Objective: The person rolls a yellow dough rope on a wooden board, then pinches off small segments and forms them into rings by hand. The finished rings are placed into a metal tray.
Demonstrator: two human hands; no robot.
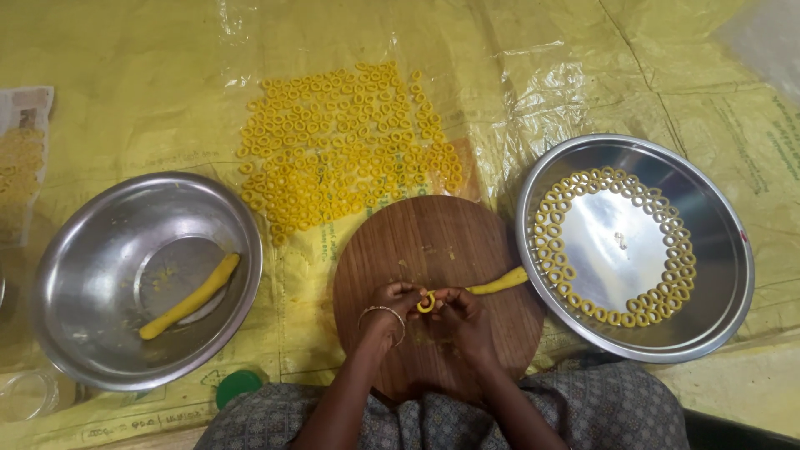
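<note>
I have both hands pinched on a small dough ring [426,302], left hand [392,302] and right hand [457,310]; the dough rope [498,284] trails off rightward across the board [433,242]

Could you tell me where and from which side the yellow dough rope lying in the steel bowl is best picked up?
Probably near the middle of the dough rope, coming straight down from above. It lies slantwise across the flat bottom of the steel bowl, whose raised walls block a sideways approach. Fingers should close across its thin width; an end grip would likely let soft dough sag.

Crinkled yellow plastic sheet [583,67] covers the floor; glossy under overhead light
</note>
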